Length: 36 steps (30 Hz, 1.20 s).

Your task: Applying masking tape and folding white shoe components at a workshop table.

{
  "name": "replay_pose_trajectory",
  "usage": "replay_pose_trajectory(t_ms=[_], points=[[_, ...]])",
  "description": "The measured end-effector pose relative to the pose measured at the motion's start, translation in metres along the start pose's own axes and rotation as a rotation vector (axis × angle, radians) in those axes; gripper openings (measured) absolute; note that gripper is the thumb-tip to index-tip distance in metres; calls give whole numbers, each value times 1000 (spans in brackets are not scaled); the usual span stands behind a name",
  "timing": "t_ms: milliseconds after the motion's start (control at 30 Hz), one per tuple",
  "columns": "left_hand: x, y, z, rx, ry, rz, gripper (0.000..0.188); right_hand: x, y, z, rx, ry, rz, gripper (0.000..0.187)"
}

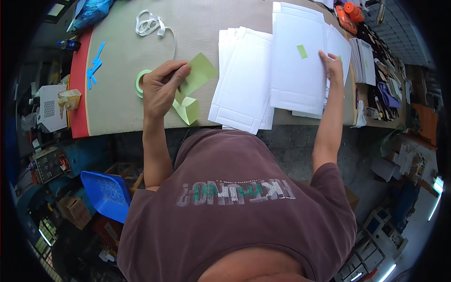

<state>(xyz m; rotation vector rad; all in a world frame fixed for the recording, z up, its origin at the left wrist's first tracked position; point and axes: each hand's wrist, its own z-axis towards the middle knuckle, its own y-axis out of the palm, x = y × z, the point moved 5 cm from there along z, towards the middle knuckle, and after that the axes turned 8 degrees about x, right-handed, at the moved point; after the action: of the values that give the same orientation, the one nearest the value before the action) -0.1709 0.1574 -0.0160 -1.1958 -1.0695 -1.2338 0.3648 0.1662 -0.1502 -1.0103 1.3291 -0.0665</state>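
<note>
My left hand (164, 84) pinches a light green paper strip (199, 73) between thumb and fingers. The strip's folded lower part (189, 113) hangs down near the table's front edge. Beside that hand, partly behind it, lies a roll of green tape (140, 83). At the right, my right hand (332, 68) has its thumb on the right edge of a white flat box blank (296, 77), with fingers curled there. A small green sticker (301, 51) is on that blank. More white blanks (242, 77) lie in an overlapping pile to its left, and others show beneath its right side.
A loose white ribbon (150, 24) lies at the back left, with blue strips (95, 66) near the red table edge (80, 94). An upright stack of white blanks (364, 61) stands at right. A blue plastic bin (105, 195) is below left. Orange tools (350, 16) lie far right.
</note>
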Motion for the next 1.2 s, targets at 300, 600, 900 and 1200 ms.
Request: replay_pose_trajectory(t_ms=[300, 600, 900, 1200], points=[[17, 32, -11, -95, -77, 289, 17, -173, 43, -328, -440, -889, 612, 14], [-20, -42, -13, 212, -99, -12, 23, -30, 135, -232, 49, -371, 365, 17], [-28, -57, -13, -34, 186, -425, 14, 21, 151, -174, 182, 137, -418, 49], [-11, -28, -13, 103, -34, 113, 14, -3, 21, -32, 161, -111, 72, 69]])
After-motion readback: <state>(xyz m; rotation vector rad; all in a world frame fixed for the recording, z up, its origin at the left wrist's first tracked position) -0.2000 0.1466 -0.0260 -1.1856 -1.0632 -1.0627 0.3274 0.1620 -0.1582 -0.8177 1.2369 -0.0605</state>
